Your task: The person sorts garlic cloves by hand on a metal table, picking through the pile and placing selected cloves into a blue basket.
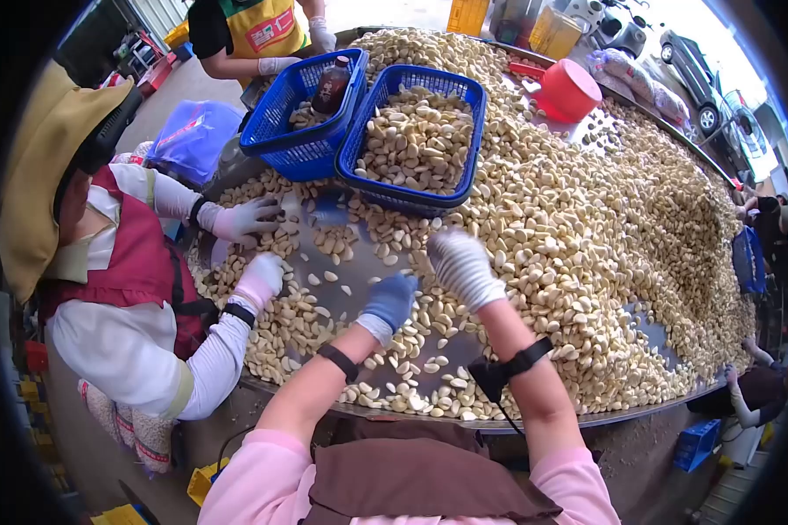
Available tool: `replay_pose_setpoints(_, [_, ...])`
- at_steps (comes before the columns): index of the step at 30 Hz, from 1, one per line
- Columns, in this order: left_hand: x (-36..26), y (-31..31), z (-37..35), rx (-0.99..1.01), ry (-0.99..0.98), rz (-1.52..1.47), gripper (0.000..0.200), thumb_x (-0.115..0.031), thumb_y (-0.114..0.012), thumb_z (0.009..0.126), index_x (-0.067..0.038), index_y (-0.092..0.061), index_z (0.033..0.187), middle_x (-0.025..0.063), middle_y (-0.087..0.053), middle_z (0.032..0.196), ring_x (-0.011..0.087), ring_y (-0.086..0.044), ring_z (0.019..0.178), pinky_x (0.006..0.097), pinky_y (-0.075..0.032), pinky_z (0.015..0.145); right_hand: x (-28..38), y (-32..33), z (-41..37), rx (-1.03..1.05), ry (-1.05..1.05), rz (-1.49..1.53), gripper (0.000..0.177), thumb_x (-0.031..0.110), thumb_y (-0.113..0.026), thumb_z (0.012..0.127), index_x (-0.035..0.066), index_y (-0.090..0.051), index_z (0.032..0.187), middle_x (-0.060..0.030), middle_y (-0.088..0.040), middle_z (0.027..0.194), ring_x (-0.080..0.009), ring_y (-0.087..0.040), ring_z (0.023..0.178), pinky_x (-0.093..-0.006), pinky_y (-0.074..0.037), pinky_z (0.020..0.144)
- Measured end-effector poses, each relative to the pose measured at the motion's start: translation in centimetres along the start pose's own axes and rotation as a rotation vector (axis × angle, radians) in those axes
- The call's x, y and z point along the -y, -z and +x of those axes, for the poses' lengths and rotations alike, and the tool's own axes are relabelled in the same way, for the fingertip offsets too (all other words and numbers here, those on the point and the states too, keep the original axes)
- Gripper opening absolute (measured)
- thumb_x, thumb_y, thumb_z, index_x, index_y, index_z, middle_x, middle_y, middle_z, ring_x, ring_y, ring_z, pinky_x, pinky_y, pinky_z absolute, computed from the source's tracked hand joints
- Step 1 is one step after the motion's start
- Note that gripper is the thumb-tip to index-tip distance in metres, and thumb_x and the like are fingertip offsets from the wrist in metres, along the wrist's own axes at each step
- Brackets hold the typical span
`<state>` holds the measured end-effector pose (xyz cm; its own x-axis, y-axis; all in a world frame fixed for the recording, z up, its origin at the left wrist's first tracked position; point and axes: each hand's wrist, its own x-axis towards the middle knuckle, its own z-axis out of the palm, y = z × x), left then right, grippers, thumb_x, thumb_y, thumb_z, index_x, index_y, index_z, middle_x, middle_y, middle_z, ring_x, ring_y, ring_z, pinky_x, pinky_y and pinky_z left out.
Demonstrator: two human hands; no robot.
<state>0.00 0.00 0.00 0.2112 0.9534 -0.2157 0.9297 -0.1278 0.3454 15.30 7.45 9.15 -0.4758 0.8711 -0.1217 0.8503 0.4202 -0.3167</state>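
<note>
The peeled garlic cloves (416, 348) lie loose on the round metal table (341, 260), just under and between both hands. They are pale, smooth, plump crescents, and their long axes point every way, with no common direction. The left hand (390, 300), in a blue knit glove, curls knuckles-up onto them. The right hand (464, 265), in a white ribbed glove, is blurred with its fingers bent down. Whether either grips a clove cannot be told. A blue plastic lattice basket (411, 199) of cloves stands beyond.
</note>
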Motion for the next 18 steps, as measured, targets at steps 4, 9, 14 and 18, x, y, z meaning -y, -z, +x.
replay_pose_setpoints(4, [0.9, 1.2, -1.1, 0.044, 0.055, -0.033, 0.022, -0.019, -0.062, 0.087, -0.010, -0.063, 0.107, 0.0171, -0.067, 0.099, 0.0355, -0.065, 0.094, 0.0454, -0.051, 0.083, 0.9, -6.9, -2.6, -0.019, 0.131, -0.273, 0.024, 0.012, -0.060, 0.082, 0.011, -0.065, 0.106, -0.0117, -0.067, 0.102, -0.0275, -0.065, 0.096, -0.0410, -0.052, 0.077])
replay_pose_setpoints(9, [1.6, 1.5, -3.3, 0.056, 0.140, -0.278, 0.022, -0.019, -0.060, 0.089, -0.011, -0.065, 0.108, 0.0169, -0.066, 0.100, 0.0357, -0.066, 0.094, 0.0453, -0.052, 0.084, 0.6, -7.3, -3.7, 0.057, 0.114, -0.251, 0.025, 0.013, -0.059, 0.083, 0.010, -0.064, 0.107, -0.0112, -0.066, 0.102, -0.0273, -0.065, 0.095, -0.0417, -0.051, 0.076])
replay_pose_setpoints(14, [1.2, 3.3, -4.3, 0.187, 0.116, -0.102, 0.028, -0.027, -0.069, 0.084, -0.010, -0.065, 0.106, 0.0174, -0.063, 0.105, 0.0360, -0.062, 0.098, 0.0434, -0.050, 0.086, 0.2, -8.5, -3.7, 0.021, 0.120, -0.238, 0.021, 0.014, -0.057, 0.084, 0.010, -0.066, 0.103, -0.0139, -0.065, 0.100, -0.0296, -0.064, 0.092, -0.0432, -0.050, 0.075])
replay_pose_setpoints(18, [2.0, 1.3, -4.2, 0.081, 0.102, -0.076, 0.026, -0.028, -0.071, 0.080, -0.011, -0.067, 0.100, 0.0162, -0.063, 0.099, 0.0353, -0.062, 0.097, 0.0451, -0.050, 0.085, 1.3, -8.5, -3.4, 0.045, 0.033, -0.221, 0.021, 0.017, -0.057, 0.084, 0.011, -0.067, 0.102, -0.0136, -0.064, 0.104, -0.0298, -0.063, 0.096, -0.0455, -0.049, 0.079])
